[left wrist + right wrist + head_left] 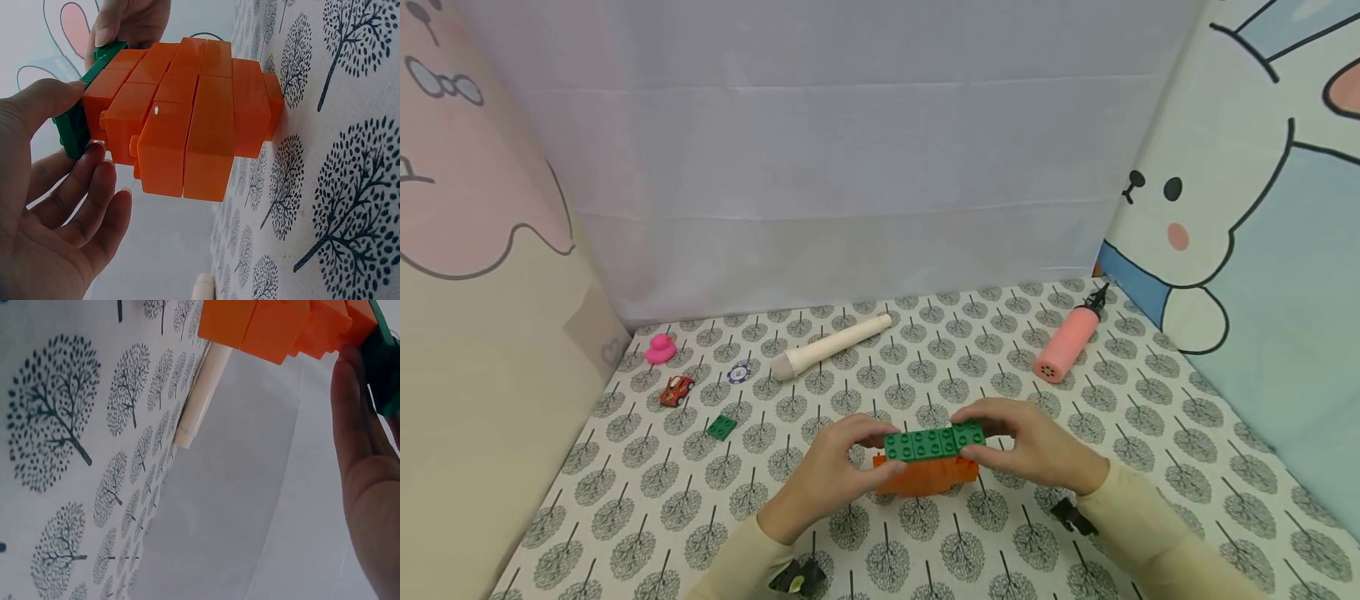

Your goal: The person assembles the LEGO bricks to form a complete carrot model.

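A build of orange toy bricks (pixel 921 477) stands on the cloth, its layers stepping wider and then narrower in the left wrist view. Across its top runs a row of green bricks (pixel 917 445). My left hand (pixel 829 471) pinches the left end of that row between thumb and fingers; the other fingers are loosely bent. At the right end, my right hand (pixel 1033 440) grips a small green brick (pixel 968 433), which sits slightly askew against the row. Whether that brick is pressed fully down cannot be seen. In the right wrist view, fingers (pixel 369 437) reach along the green layer.
Behind the hands lies a pale baton-like stick (pixel 831 346). A pink air pump (pixel 1070 342) is at the back right. On the left are a loose green brick (pixel 722 427), red toy car (pixel 677 391), poker chip (pixel 739 373) and pink rubber duck (pixel 661 349). Cloth walls surround the table.
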The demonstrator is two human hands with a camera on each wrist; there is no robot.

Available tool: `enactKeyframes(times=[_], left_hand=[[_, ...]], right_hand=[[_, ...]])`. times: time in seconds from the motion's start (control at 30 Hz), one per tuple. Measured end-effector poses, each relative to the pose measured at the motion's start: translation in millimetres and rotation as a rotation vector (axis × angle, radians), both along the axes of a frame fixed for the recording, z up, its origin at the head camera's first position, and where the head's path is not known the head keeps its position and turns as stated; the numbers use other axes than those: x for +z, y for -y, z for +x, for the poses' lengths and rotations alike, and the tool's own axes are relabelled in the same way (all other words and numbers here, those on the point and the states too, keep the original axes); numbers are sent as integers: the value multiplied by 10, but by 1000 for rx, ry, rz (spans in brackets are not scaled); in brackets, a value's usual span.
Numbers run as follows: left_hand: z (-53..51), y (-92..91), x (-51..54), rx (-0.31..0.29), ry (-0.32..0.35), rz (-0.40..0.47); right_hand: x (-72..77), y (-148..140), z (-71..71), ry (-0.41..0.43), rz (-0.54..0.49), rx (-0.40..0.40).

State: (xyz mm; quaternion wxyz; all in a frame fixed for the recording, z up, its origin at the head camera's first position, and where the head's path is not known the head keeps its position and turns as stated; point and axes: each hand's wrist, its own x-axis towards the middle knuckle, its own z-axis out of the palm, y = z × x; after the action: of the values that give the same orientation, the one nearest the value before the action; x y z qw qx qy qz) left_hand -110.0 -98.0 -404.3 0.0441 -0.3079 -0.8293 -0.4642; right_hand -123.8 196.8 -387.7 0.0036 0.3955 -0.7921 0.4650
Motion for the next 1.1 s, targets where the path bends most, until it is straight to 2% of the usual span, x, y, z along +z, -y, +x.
enactKeyframes(times=[0.2, 0.33, 0.67, 0.87, 1.0, 1.03, 1.1], left_hand=[[-4, -1, -5, -11, -4, 11], [-8, 5, -7, -15, -11, 19], [-10, 14, -34, -11, -13, 18], [-5, 93, 19, 10, 8, -12], [-71, 369, 72, 111, 23, -54], [-100, 469, 78, 153, 28, -69], [-163, 698, 66, 275, 40, -130]], right_hand=[[-71, -9, -12, 134, -81, -8], [-93, -17, -21, 178, -104, 0], [-93, -21, -12, 204, -86, -6], [-74, -20, 4, 200, -67, -10], [-60, -25, 12, 181, -46, -18], [-59, -26, 14, 176, -40, -21], [-56, -27, 17, 160, -27, -26]])
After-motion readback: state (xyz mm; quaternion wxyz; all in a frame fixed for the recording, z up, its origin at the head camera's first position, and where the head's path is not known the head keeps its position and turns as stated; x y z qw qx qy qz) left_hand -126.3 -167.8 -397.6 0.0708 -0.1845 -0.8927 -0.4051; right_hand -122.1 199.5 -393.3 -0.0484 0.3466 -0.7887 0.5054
